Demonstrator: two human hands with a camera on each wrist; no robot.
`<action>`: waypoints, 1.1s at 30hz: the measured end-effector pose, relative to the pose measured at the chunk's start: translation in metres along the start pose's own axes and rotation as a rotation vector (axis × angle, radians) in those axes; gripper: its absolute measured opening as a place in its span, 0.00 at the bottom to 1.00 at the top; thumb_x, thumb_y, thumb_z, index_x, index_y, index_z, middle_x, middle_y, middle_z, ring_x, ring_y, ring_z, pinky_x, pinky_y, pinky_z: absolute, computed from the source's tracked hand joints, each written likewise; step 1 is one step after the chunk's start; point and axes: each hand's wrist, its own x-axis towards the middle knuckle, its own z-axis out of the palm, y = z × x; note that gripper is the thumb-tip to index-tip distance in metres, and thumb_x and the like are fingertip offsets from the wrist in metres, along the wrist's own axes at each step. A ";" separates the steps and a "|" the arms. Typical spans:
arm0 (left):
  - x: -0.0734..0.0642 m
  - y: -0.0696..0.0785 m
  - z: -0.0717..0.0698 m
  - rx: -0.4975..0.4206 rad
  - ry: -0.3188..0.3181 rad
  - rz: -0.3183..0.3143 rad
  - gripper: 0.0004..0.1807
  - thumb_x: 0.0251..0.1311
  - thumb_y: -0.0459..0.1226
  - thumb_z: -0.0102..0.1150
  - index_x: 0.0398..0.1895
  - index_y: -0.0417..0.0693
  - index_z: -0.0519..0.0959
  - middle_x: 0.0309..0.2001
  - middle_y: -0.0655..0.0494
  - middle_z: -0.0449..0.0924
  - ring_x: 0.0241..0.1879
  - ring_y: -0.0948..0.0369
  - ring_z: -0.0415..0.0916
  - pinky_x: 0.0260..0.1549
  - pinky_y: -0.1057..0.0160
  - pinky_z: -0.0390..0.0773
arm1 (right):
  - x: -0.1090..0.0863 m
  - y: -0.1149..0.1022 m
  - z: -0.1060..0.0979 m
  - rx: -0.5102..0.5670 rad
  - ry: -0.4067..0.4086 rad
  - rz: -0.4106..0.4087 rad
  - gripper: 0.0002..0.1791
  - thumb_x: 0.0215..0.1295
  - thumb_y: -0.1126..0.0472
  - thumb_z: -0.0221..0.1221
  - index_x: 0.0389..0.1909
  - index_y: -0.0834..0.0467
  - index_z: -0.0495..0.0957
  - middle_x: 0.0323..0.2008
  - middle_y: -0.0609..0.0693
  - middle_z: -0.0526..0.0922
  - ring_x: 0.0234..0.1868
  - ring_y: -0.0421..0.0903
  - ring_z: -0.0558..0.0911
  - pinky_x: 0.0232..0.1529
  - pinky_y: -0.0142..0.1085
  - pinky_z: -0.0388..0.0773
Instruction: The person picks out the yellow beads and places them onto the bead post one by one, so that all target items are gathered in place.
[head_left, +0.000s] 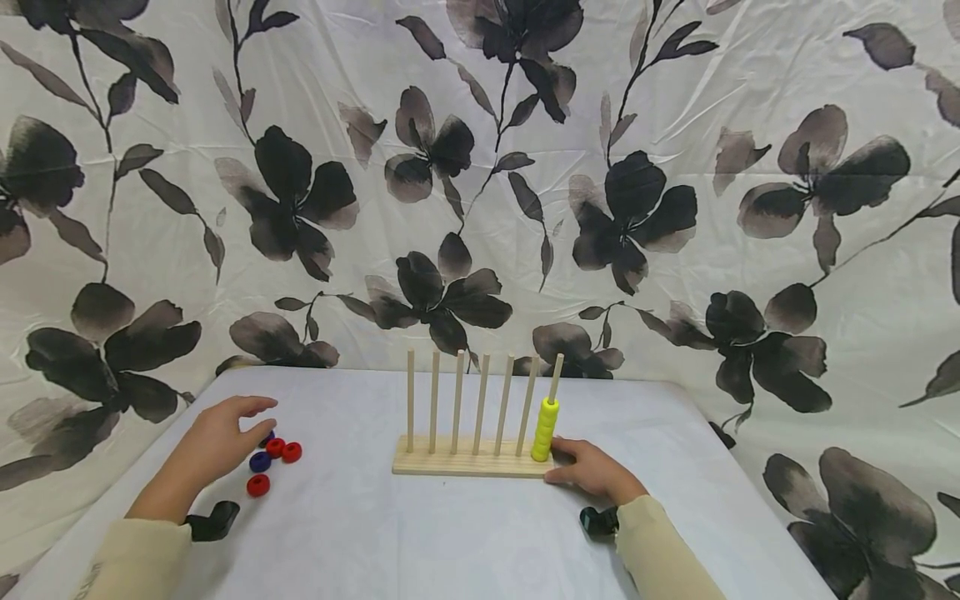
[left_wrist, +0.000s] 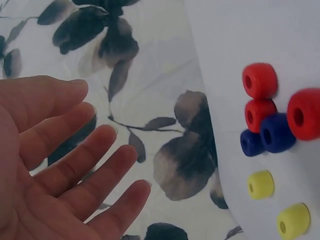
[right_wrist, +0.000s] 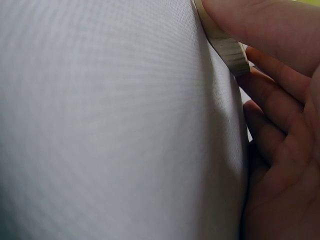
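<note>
A wooden peg rack [head_left: 472, 467] with several upright pegs stands on the white-covered table. Yellow beads [head_left: 545, 429] are stacked on its rightmost peg, with the peg's top bare above them. My right hand [head_left: 592, 470] grips the right end of the base, thumb at the front edge; the right wrist view shows the base end [right_wrist: 232, 54] between thumb and fingers. At the left, my left hand [head_left: 213, 446] hovers beside loose red beads [head_left: 258, 485] and blue beads [head_left: 260, 462], its fingers apart and holding nothing. Two loose yellow beads [left_wrist: 261, 185] appear in the left wrist view; my left hand hides them from the head view.
The white tabletop [head_left: 337, 533] extends between the loose beads and the rack. Behind it hangs a flower-printed cloth [head_left: 465, 208], which also drops past the table's left and right edges. Each wrist wears a small black camera [head_left: 213, 522].
</note>
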 end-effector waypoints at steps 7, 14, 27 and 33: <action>0.000 -0.017 0.000 0.026 -0.052 -0.042 0.27 0.64 0.43 0.58 0.62 0.36 0.71 0.60 0.27 0.68 0.56 0.31 0.66 0.48 0.33 0.74 | 0.000 0.001 -0.001 0.004 -0.002 0.009 0.44 0.49 0.43 0.70 0.69 0.51 0.68 0.69 0.54 0.68 0.72 0.60 0.62 0.69 0.63 0.56; 0.001 -0.036 0.003 0.054 -0.083 -0.065 0.27 0.63 0.43 0.59 0.60 0.35 0.72 0.58 0.25 0.69 0.54 0.31 0.68 0.47 0.33 0.74 | 0.000 0.003 0.000 0.017 0.001 -0.004 0.44 0.50 0.44 0.71 0.68 0.52 0.68 0.69 0.54 0.68 0.73 0.60 0.61 0.70 0.62 0.56; 0.006 -0.058 0.016 0.120 -0.168 -0.144 0.25 0.60 0.40 0.61 0.56 0.30 0.73 0.55 0.23 0.70 0.55 0.28 0.64 0.52 0.30 0.68 | -0.003 0.002 -0.003 0.010 0.008 -0.033 0.43 0.51 0.44 0.70 0.69 0.52 0.68 0.70 0.54 0.68 0.73 0.59 0.61 0.70 0.61 0.56; 0.007 -0.063 0.021 0.139 -0.219 -0.217 0.26 0.60 0.38 0.62 0.55 0.27 0.72 0.56 0.21 0.67 0.56 0.28 0.63 0.54 0.31 0.67 | -0.004 0.000 -0.003 0.008 0.003 -0.041 0.43 0.51 0.44 0.70 0.68 0.52 0.68 0.70 0.54 0.68 0.73 0.60 0.61 0.70 0.61 0.56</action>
